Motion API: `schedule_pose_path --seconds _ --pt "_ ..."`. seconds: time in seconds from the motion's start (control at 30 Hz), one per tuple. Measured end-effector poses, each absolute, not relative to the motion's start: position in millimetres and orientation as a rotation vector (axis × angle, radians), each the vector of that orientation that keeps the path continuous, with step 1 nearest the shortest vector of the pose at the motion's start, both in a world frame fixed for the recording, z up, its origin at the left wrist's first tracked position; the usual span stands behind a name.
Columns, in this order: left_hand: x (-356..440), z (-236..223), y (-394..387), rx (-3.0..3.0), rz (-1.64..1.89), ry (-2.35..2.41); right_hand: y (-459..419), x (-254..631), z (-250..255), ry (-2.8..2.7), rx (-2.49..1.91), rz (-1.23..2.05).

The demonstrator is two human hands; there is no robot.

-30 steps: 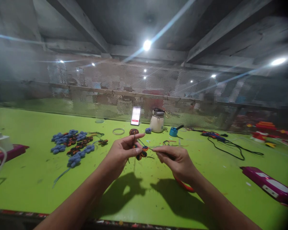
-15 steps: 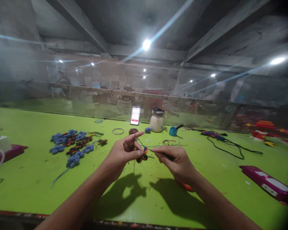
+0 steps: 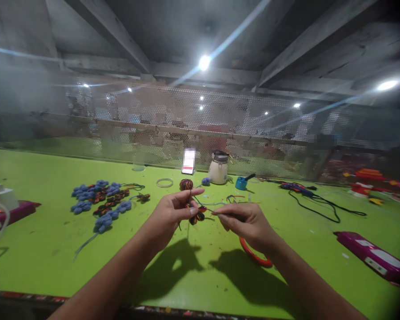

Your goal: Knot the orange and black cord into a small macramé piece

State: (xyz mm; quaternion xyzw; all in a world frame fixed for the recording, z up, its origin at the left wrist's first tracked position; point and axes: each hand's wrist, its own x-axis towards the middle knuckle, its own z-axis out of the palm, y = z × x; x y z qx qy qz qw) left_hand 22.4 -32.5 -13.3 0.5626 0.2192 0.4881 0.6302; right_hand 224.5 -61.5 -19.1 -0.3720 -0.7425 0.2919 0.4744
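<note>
So the little yarn flower [image 3: 198,218] sits a bit below the centre of the frame. The left hand [image 3: 173,209] has it pinched between thumb and fingers, forefinger poking out, and the right hand [image 3: 248,222] is pinching a thin tool [image 3: 210,210] (could be a crochet hook, but it's tiny from here) with the tip at the flower's edge. I'd guess the flower is super light, soft and floppy, more grippy than slippery, hard to break though loose loops could snag. Best hold is probably flat near its middle, working edge left free. Readable writing? No luck: the phone [image 3: 188,162] mid-frame has a blurred-out screen, and the purple power strip [image 3: 370,255], lower right, has nothing legible.
</note>
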Motion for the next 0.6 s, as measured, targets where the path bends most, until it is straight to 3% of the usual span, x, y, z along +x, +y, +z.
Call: schedule_pose_path --seconds 0.27,0.6 --pt "25.0 -20.4 -29.8 1.401 0.975 0.549 -58.8 211.8 -31.1 -1.469 -0.794 1.267" --pt "28.2 -20.8 -27.7 1.375 1.061 0.578 -56.5 203.6 -34.8 -1.35 -0.822 1.263"
